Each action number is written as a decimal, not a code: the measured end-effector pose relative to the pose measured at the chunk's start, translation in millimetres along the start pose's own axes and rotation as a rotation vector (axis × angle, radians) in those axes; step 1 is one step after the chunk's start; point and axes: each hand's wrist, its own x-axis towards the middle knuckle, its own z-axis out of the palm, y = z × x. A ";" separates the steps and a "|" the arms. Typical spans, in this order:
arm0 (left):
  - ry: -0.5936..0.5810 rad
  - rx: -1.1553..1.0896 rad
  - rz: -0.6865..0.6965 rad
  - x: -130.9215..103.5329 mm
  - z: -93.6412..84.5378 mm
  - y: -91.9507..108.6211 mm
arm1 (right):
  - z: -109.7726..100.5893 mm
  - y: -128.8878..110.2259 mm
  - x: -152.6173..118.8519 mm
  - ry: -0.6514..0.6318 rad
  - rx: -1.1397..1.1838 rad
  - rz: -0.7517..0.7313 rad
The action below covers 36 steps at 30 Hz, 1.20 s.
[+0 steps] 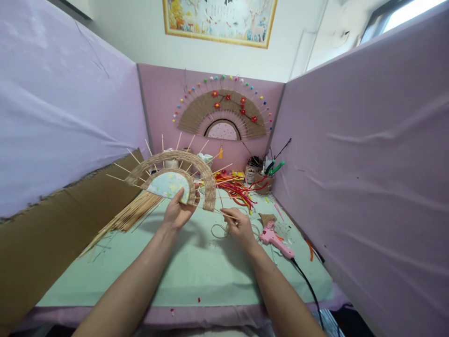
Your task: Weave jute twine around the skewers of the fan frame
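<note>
A half-round fan frame [209, 185], woven from brown twine on thin wooden sticks that radiate outward, is held up above the table. Its half-circle centre [167, 185] is covered in pale blue floral fabric. My left hand [178, 213] grips this centre at its lower right, thumb in front and fingers behind. At the lower right end of the woven band, my right hand [240, 227] has its fingers pinched together on the twine beside the last stick. Loose loops of twine [218, 232] hang or lie below that hand.
A pink glue gun [278, 241] with a black cord lies at right. Bundled sticks [129, 210] lie at left beside cardboard [52, 234]. Colourful fuzzy stems [238, 189] and tool holders [264, 182] stand behind. A finished fan [191, 112] hangs on the back panel.
</note>
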 end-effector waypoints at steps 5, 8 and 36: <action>-0.081 -0.041 0.037 8.0 23.0 -15.9 | -5.4 -5.4 3.3 0.158 0.107 0.128; -0.073 -0.090 0.014 12.5 26.7 -30.0 | -7.9 -8.2 4.0 0.228 0.101 0.178; 0.004 -0.039 -0.021 25.1 -9.6 -40.6 | -1.0 -3.8 -0.1 -0.096 -0.033 0.011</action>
